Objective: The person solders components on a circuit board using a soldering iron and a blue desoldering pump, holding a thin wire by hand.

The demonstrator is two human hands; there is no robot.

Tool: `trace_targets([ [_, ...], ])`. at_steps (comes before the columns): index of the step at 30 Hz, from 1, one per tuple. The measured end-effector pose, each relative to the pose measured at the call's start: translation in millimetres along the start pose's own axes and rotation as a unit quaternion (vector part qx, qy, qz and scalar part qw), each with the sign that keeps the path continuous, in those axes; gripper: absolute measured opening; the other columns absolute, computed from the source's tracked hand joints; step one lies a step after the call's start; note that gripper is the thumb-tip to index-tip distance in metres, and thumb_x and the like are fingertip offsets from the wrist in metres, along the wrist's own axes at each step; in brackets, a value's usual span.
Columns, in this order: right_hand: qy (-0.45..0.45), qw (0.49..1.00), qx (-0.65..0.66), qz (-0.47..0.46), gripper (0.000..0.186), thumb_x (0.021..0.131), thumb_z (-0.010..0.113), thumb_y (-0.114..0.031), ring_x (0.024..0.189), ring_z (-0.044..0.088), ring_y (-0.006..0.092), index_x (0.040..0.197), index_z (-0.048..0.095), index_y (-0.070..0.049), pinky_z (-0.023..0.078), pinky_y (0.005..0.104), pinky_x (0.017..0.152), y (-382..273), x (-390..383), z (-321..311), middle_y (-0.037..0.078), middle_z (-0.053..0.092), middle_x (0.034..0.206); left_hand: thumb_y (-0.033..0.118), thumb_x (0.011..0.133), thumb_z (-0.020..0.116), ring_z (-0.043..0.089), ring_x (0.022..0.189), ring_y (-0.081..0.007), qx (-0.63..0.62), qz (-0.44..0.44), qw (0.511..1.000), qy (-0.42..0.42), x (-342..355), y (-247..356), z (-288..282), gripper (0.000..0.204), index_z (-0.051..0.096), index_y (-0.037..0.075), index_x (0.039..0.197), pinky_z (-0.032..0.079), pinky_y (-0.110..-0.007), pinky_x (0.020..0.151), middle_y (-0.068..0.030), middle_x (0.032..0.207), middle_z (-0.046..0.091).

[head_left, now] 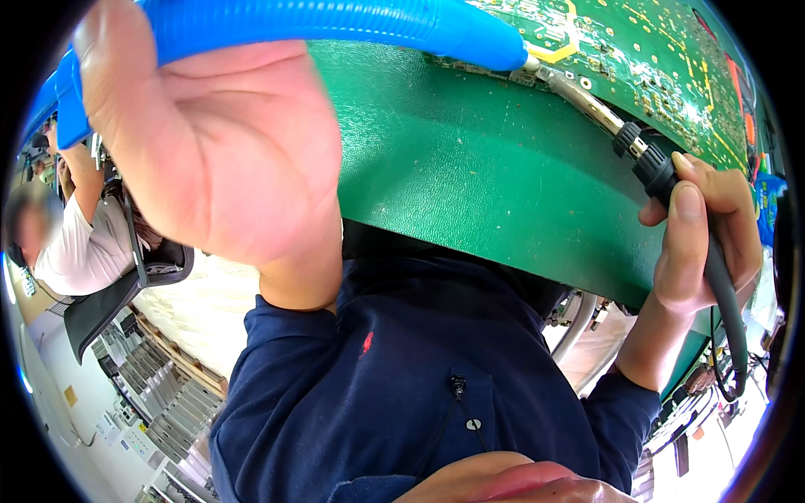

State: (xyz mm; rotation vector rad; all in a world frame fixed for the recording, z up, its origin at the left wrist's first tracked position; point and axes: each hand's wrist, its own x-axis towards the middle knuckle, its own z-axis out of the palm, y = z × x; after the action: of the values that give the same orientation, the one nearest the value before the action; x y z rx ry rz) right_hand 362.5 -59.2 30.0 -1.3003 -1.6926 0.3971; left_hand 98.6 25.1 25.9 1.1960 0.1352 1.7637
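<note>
My left hand (226,155) is closed around a blue ribbed desoldering pump (335,23), the palm toward me and the thumb wrapped over its left part. Its fingertips are hidden behind the pump. A soldering iron (591,101) with a black collar and a thick dark cable is gripped between the thumb and fingers of my right hand (713,230). The iron's tip and the pump's pale nozzle meet, or nearly meet, over the near edge of a green circuit board (616,33); whether they touch I cannot tell. Solder points and yellow lines cover the board.
A green mat (453,159) covers the bench under the board. The iron's cable (729,310) hangs down at the right. Farther left, another person (80,243) in a light shirt sits by a black chair (109,306). Grey stacked items (159,377) stand beyond.
</note>
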Motion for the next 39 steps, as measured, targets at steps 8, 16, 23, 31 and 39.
trace_targets([
  [8,-0.010,1.000,0.019,-0.013,0.016,0.081,0.055,-0.006,0.048,0.052,0.0124,0.083,0.059,0.010,0.041,0.0228,0.052,2.4,0.8,-0.8,0.009,0.053,0.063,0.019,0.097,0.042,0.048,0.085,-0.0179,0.076,0.070,0.994,-0.020,0.9,-20.9,19.9,0.021,0.048,0.001,0.105,0.040,-0.039,0.082,-0.0082,0.092,0.047],
  [16,0.000,1.000,0.028,0.015,0.016,0.083,0.055,-0.006,0.049,0.052,0.0105,0.084,0.059,0.009,0.041,0.0204,0.052,0.3,0.3,1.1,0.009,0.054,0.065,0.018,0.099,0.041,0.048,0.076,-0.0127,0.113,0.104,0.988,-0.017,2.3,-26.8,32.5,0.023,0.045,-0.002,0.110,0.045,-0.031,0.072,-0.0051,0.086,0.047],
  [23,-0.007,0.999,0.034,0.002,0.015,0.083,0.056,-0.006,0.049,0.052,0.0102,0.083,0.059,0.009,0.041,0.0204,0.052,1.5,1.3,-0.9,0.008,0.054,0.065,0.020,0.096,0.047,0.051,0.082,-0.0193,0.019,0.063,0.998,-0.010,3.2,-23.4,8.6,0.023,0.050,-0.001,0.104,0.043,-0.037,0.077,-0.0087,0.089,0.051],
  [31,-0.009,0.999,0.031,0.018,0.015,0.083,0.055,-0.006,0.050,0.052,0.0099,0.082,0.058,0.009,0.041,0.0203,0.053,-1.1,1.5,-4.0,0.007,0.053,0.065,0.020,0.096,0.046,0.049,0.085,-0.0192,0.010,0.001,1.000,0.001,3.7,-16.0,5.5,0.019,0.052,0.002,0.100,0.040,-0.040,0.082,-0.0054,0.090,0.051],
  [39,0.009,0.996,0.088,0.025,0.009,0.080,0.058,-0.001,0.052,0.055,0.0097,0.077,0.057,0.006,0.044,0.0204,0.051,3.1,2.8,-0.5,0.009,0.058,0.066,0.034,0.097,0.042,0.051,0.093,-0.0248,0.008,0.007,1.000,0.029,-7.2,-12.5,-5.0,0.033,0.050,0.003,0.107,0.040,-0.046,0.089,-0.0076,0.095,0.054],
])
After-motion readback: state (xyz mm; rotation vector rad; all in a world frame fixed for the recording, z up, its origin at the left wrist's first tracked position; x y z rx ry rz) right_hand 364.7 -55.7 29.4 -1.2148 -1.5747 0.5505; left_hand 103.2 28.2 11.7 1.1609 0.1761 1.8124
